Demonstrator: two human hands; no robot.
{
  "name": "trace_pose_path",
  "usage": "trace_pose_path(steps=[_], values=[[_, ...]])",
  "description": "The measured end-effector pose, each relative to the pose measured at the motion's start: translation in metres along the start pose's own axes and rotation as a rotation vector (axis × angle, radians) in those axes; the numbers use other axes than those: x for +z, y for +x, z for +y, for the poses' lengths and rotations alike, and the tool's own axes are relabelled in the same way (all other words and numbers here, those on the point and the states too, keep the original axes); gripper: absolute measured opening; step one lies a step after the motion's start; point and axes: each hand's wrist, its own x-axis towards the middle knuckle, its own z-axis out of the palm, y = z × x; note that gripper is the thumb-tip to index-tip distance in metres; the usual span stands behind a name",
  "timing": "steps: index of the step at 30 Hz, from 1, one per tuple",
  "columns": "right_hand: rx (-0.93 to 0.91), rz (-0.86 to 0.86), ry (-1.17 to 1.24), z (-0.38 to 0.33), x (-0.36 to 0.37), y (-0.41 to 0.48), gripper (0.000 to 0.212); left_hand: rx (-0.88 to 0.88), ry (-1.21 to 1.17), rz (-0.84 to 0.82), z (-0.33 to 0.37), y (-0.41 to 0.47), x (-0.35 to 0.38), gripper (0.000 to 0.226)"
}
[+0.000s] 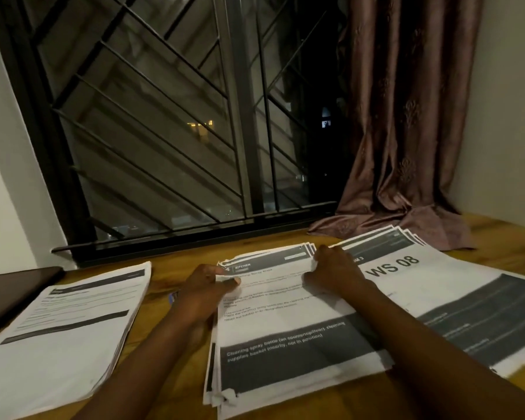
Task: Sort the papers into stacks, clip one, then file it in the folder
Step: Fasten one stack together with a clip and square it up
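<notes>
Three stacks of printed papers side by side on the wooden desk (503, 234), below a barred window (152, 116).

Middle stack (285, 353): straight ahead and nearest, loosely squared, sheet edges stepped at the far end and at the near left corner. Header "KITCHEN" legible, the smaller print mostly blurred. Gripped at the far end from both sides.

Left hand (205, 286): at the far left corner, fingers (222, 284) curled, pinching the top sheet's edge and crumpling it slightly. Number of sheets in the pinch impossible to tell.

Right hand (335, 274): at the far right corner, fingers curled down and closed on the paper's edge, fingertips hidden under the knuckles. Both forearms across the lower half, covering part of the print.

Left stack (67, 328): well apart to the left, fairly neat, near end cut off by the frame, text too blurred to read.

Right stack (455, 298): just beside the middle one, fanned at the far end, top sheet marked "WS 08". Left edge hidden behind the right hand and forearm, right side cut off.

Dark flat thing (15, 295) beside the left stack, mostly out of frame; folder or not, cannot tell. Small bluish object (172, 297) by the left wrist, largely hidden. Curtain (406, 131) bunched on the desk behind the right stack.
</notes>
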Motion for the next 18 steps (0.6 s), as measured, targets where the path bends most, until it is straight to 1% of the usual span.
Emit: trace_pose_path(steps=[2,6,8,9,10,11,12,13,14,15,16,17,18], values=[[-0.013,-0.013,0.003,-0.003,0.003,-0.001,0.068,-0.077,-0.053,-0.013,0.007,0.002,-0.001,0.03],[-0.02,-0.026,-0.014,-0.004,0.01,0.0,0.07,-0.198,-0.114,-0.095,0.016,0.005,-0.001,0.02],[-0.019,-0.007,-0.008,-0.002,0.009,0.001,0.069,-0.194,-0.083,-0.096,0.015,0.003,0.003,0.013],[-0.026,-0.003,0.01,-0.001,0.009,0.002,0.068,-0.175,-0.027,-0.063,0.012,0.005,0.005,0.018],[-0.033,-0.009,0.019,-0.001,0.006,0.0,0.069,-0.143,0.007,-0.016,0.012,0.005,0.008,0.032],[-0.032,-0.019,0.033,-0.001,0.007,0.001,0.072,-0.125,-0.008,0.008,0.012,0.007,0.009,0.052],[-0.027,-0.013,0.063,0.0,0.007,0.003,0.078,-0.11,-0.07,-0.003,0.012,0.009,0.007,0.066],[-0.023,0.012,0.129,-0.001,0.006,0.002,0.085,-0.098,-0.139,-0.043,0.015,0.01,0.003,0.071],[-0.015,0.035,0.249,-0.002,0.004,0.0,0.087,-0.078,-0.186,-0.082,0.019,0.011,-0.003,0.069],[-0.026,0.038,0.434,-0.002,0.0,-0.001,0.077,-0.053,-0.21,-0.092,0.023,0.012,-0.01,0.065],[-0.051,-0.016,0.667,-0.003,-0.008,-0.006,0.058,-0.011,-0.232,-0.107,0.029,0.012,-0.018,0.06],[-0.078,-0.159,0.912,-0.005,-0.015,-0.01,0.04,0.025,-0.258,-0.116,0.035,0.011,-0.025,0.056],[-0.1,-0.352,1.116,-0.007,-0.023,-0.016,0.031,0.044,-0.297,-0.137,0.042,0.007,-0.029,0.051]])
